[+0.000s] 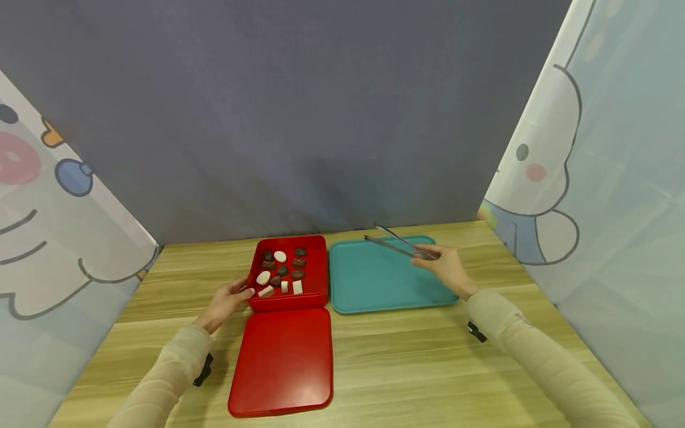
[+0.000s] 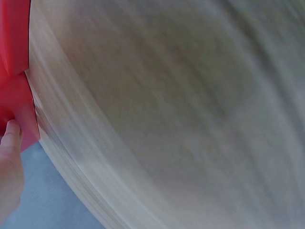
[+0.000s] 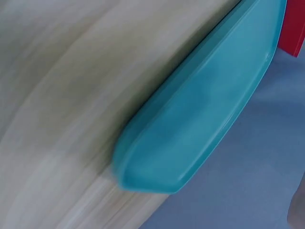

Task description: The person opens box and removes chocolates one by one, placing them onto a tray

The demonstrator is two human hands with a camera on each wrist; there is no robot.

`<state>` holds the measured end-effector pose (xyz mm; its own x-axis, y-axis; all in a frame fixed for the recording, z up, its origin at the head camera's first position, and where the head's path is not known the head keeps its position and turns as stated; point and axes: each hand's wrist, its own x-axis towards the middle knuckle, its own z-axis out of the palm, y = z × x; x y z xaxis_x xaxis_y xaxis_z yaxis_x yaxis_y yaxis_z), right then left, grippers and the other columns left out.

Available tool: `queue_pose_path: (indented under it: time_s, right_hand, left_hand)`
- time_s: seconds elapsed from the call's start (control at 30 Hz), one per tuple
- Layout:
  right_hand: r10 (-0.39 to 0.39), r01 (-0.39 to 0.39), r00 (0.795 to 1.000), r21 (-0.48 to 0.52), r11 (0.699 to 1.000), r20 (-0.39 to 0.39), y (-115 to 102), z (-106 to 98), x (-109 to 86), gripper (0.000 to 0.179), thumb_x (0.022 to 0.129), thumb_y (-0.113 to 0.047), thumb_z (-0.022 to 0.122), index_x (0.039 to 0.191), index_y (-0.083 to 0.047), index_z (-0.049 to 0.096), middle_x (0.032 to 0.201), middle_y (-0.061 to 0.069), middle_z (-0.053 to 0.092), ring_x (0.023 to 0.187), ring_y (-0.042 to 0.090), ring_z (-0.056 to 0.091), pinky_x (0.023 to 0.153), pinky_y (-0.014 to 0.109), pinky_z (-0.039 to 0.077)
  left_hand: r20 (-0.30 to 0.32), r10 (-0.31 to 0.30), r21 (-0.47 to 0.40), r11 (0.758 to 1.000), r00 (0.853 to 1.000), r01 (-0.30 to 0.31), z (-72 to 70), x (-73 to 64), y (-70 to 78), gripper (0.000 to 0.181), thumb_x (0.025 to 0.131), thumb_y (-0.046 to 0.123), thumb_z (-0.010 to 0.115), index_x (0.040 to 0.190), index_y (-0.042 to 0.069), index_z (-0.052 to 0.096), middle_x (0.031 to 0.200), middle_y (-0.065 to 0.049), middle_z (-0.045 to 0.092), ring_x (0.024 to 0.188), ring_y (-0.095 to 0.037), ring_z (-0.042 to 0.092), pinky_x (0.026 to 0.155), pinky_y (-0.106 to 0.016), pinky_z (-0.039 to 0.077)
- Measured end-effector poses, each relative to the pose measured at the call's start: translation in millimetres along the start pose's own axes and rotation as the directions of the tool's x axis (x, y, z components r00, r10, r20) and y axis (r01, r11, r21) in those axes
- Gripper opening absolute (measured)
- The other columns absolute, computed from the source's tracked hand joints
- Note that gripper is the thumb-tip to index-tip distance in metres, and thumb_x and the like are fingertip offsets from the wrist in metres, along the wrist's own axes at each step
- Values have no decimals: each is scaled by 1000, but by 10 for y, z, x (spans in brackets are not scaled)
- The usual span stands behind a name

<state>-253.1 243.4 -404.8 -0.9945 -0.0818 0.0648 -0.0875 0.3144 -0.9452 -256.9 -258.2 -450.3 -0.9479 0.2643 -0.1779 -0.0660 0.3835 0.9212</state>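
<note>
A red box [image 1: 317, 267] holds several chocolates, among them a white oval one [image 1: 280, 257] and a dark oval one [image 1: 298, 274]. At its left side my left hand [image 1: 223, 305] grips the wall, thumb at the rim near the front corner. In the left wrist view, a digit [image 2: 12, 136] lies against the red wall [image 2: 19, 98]. My right hand [image 1: 448, 270] holds metal tongs [image 1: 390, 246] by their joined end, the two arms spread apart and pointing left over a teal tray [image 1: 364, 285]. The right wrist view shows the tray [image 3: 190, 114] without the tongs.
In front of the box lies a flat red lid [image 1: 286, 362] on the wooden table [image 1: 396, 362]. Box and tray stand side by side, close together. A grey curtain [image 1: 321, 119] hangs behind the table, with printed cartoon curtains [image 1: 615, 178] at both sides.
</note>
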Motion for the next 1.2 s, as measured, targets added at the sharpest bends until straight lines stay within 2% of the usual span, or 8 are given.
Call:
queue_pose_path:
  time_s: [0.23, 0.43, 0.53, 0.87, 1.1, 1.2]
  right_hand:
    - [20, -20, 1000, -21, 1000, 5, -63, 156, 49, 54, 77, -20, 74, 124, -2, 56, 122, 20, 56, 91, -1, 63, 81, 22, 53]
    - [17, -15, 1000, -87, 996, 25, -120, 270, 105, 54, 77, -25, 73, 125, -6, 57, 123, 17, 58, 103, 18, 62, 84, 28, 53]
    - [2, 3, 999, -120, 993, 34, -137, 325, 133, 53, 77, -28, 73, 124, -9, 58, 121, 15, 60, 104, 22, 62, 84, 30, 53]
    - [-8, 13, 999, -124, 992, 42, -193, 516, 209, 50, 77, -27, 73, 121, -10, 61, 118, 14, 62, 104, 23, 62, 84, 32, 53]
    - [-16, 24, 998, -133, 991, 60, -237, 666, 287, 48, 77, -28, 74, 120, -11, 62, 115, 10, 64, 103, 22, 62, 84, 34, 53]
    - [2, 6, 998, -121, 993, 68, -254, 729, 308, 45, 77, -26, 74, 118, -13, 63, 115, 10, 64, 103, 21, 62, 85, 35, 53]
  left_hand:
    - [5, -1, 2, 1000, 1000, 1, -9, -3, 10, 64, 97, 23, 47, 146, -3, 13, 150, -25, 14, 137, -39, 19, 106, -53, 29]
    - [-5, -6, -17, 1000, 1000, 6, -11, -8, 12, 64, 98, 23, 45, 146, -2, 12, 150, -25, 13, 136, -39, 20, 107, -54, 28]
    - [-9, 2, -24, 1000, 1000, -2, 1, 4, 14, 64, 97, 24, 46, 146, -2, 13, 150, -25, 15, 136, -40, 21, 106, -55, 28]
    - [3, 19, -45, 999, 1000, -18, 47, 28, 1, 63, 97, 22, 46, 146, -2, 15, 150, -24, 17, 137, -38, 19, 107, -53, 29]
    - [-16, 16, -49, 999, 1000, -16, 38, 7, -3, 61, 97, 20, 46, 146, -2, 15, 150, -23, 16, 137, -38, 19, 107, -53, 29]
    - [-17, 12, -45, 999, 1000, -13, 38, -15, -10, 61, 97, 19, 46, 146, -2, 15, 150, -23, 16, 137, -37, 19, 107, -52, 29]
